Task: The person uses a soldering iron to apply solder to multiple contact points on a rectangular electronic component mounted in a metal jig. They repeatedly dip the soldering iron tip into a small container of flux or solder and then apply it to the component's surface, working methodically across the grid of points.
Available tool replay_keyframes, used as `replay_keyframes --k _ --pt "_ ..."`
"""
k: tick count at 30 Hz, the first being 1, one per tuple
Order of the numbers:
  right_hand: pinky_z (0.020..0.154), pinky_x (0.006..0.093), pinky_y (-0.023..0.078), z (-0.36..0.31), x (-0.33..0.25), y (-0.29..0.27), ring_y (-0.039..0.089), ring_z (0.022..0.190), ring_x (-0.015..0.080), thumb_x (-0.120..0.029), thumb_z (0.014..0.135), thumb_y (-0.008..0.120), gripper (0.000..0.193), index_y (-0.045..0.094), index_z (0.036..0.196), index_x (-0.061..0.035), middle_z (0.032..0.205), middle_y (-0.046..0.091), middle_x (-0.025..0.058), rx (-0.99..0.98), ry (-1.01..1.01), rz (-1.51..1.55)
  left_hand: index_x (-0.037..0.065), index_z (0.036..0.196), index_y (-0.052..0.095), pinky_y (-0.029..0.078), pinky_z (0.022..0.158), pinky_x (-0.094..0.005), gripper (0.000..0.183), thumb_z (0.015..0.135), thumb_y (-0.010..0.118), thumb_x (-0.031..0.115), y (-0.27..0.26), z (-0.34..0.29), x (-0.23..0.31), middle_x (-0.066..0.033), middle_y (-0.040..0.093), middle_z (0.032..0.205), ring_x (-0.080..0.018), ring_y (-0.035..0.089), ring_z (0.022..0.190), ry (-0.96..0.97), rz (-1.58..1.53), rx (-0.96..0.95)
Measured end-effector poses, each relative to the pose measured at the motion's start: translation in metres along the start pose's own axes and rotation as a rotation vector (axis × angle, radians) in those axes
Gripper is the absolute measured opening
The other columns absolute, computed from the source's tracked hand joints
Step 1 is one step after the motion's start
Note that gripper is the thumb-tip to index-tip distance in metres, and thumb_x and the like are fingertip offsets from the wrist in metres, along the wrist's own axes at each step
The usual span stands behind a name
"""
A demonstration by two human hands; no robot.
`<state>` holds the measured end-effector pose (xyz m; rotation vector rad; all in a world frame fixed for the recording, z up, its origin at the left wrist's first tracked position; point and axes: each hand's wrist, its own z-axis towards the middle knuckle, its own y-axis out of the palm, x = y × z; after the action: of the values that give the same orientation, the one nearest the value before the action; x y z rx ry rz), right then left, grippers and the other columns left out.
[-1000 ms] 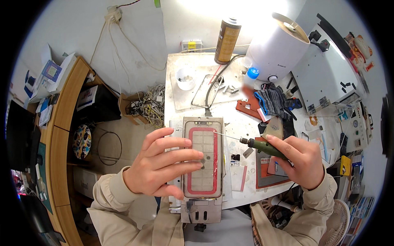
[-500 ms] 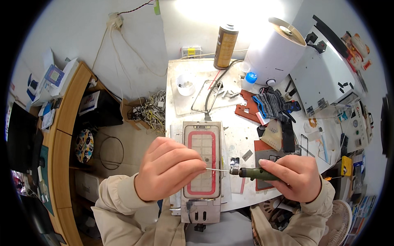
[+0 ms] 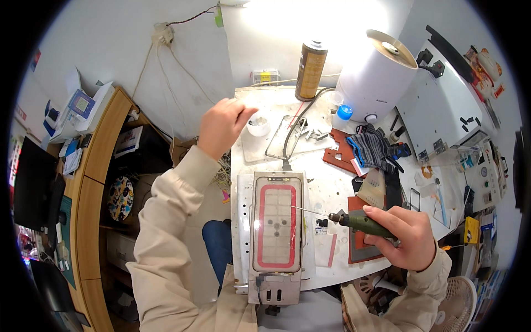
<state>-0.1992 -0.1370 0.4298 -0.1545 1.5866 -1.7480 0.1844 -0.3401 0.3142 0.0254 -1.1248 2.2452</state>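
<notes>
My right hand (image 3: 410, 237) grips a green pen-shaped rotary tool (image 3: 365, 222). A thin metal rod (image 3: 311, 211) sticks out of the tool's chuck, its tip over the right side of a flat metal plate device (image 3: 276, 283) with a red rectangular outline (image 3: 262, 224). Up at the far left of the table, my left hand (image 3: 222, 126) is beside a small white tub (image 3: 258, 130) with bits in it. Its thumb and fingers are pressed together, and whatever lies between them does not show.
Behind the plate lie a thin phone frame (image 3: 281, 136) and a black cable. A brown spray can (image 3: 311, 71), a blue-capped bottle (image 3: 342, 115) and a white cylindrical appliance (image 3: 375, 80) stand at the back. Grey gloves (image 3: 373, 148) and red-brown mats are to the right.
My left hand has left the rod's tip and risen forward to the white tub. The tool has stayed in my right hand, its rod now tilted up toward the tip. The view has shifted slightly.
</notes>
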Motion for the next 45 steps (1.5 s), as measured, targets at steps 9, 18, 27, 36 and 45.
replay_keyframes --k 9,18,27,36,45 --pt "0.055 0.0366 0.05 0.0 0.002 0.001 0.063 0.063 0.0231 -0.007 0.077 0.086 0.058 0.074 0.134 -0.0107 0.08 0.066 0.0056 0.03 -0.018 -0.119 0.007 0.102 0.081 0.052 0.09 -0.0401 0.011 0.094 0.077 0.014 0.037 0.01 -0.012 -0.0063 0.07 0.103 -0.0286 0.061 0.102 0.048 -0.084 0.111" --pt "0.056 0.0377 0.05 0.013 0.003 0.007 0.062 0.063 0.0231 -0.008 0.074 0.086 0.061 0.075 0.134 -0.0149 0.079 0.061 0.0035 0.02 0.012 -0.21 0.009 0.107 0.08 0.051 0.089 -0.0436 0.038 0.111 0.054 0.036 -0.074 -0.07 0.065 -0.0068 0.075 0.112 -0.0269 0.063 0.103 0.341 -0.431 -0.021" --pt "0.056 0.0376 0.051 0.013 0.001 0.007 0.063 0.064 0.0232 -0.008 0.075 0.085 0.06 0.075 0.133 -0.0141 0.079 0.063 0.0036 -0.005 -0.003 -0.203 0.017 0.114 0.083 0.043 0.102 -0.0442 0.07 0.108 0.039 0.071 -0.092 -0.111 0.085 0.0022 0.075 0.127 -0.0218 0.058 0.114 0.517 -0.334 -0.156" --pt "0.057 0.0369 0.052 0.01 -0.002 0.008 0.065 0.066 0.0224 -0.008 0.075 0.085 0.059 0.075 0.133 -0.0144 0.081 0.066 0.0034 -0.002 -0.006 -0.196 0.017 0.113 0.083 0.04 0.105 -0.0457 0.071 0.108 0.038 0.071 -0.096 -0.108 0.088 0.003 0.076 0.125 -0.0218 0.059 0.113 0.496 -0.326 -0.184" --pt "0.057 0.0359 0.053 0.004 -0.004 0.009 0.066 0.066 0.0219 -0.008 0.073 0.086 0.062 0.076 0.134 -0.0161 0.081 0.067 0.0032 -0.044 -0.029 -0.142 0.014 0.109 0.079 0.043 0.102 -0.0454 0.059 0.106 0.049 0.064 -0.103 -0.097 0.094 0.0021 0.075 0.12 -0.0231 0.061 0.112 0.514 -0.319 -0.182"
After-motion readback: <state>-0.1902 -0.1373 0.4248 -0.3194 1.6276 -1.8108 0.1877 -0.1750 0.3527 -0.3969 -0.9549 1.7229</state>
